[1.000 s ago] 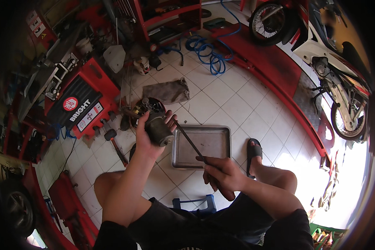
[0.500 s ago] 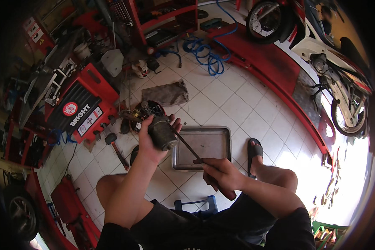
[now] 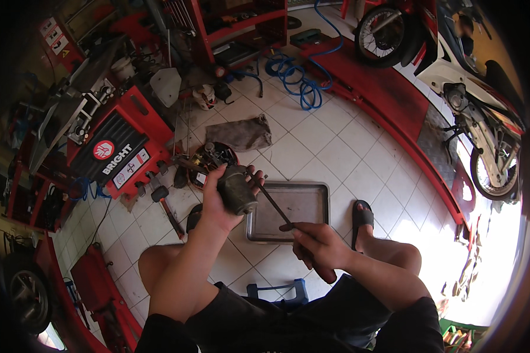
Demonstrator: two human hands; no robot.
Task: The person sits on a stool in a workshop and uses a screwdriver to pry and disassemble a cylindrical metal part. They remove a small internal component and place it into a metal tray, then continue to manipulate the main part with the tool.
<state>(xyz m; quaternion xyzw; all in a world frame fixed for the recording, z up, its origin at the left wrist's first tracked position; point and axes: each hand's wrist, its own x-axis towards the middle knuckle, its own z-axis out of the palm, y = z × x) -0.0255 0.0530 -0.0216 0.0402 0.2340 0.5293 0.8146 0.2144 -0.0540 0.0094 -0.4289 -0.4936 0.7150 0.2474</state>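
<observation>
My left hand (image 3: 218,209) grips a dark, grimy metal cylinder (image 3: 235,191), its fingers wrapped round the far side. My right hand (image 3: 315,250) holds a long, thin dark rod (image 3: 277,209), which slants up to the cylinder's right side; whether its tip touches is unclear. Below, on the tiles, lies a steel tray (image 3: 320,203). Beyond the cylinder is a round container (image 3: 221,150) with small parts, partly hidden. A grey rag (image 3: 238,134) lies behind it, and a hammer (image 3: 168,209) is to the left.
A red machine (image 3: 138,109) and tool racks (image 3: 241,29) crowd the left and back. Coiled blue hose (image 3: 300,82) lies on the floor. A motorcycle (image 3: 465,100) stands on a red platform (image 3: 383,106) at right. A blue stool (image 3: 300,294) shows between my legs.
The whole view has shifted slightly. My left hand and the cylinder sit a little further right; both hands keep their grips on the cylinder and the rod.
</observation>
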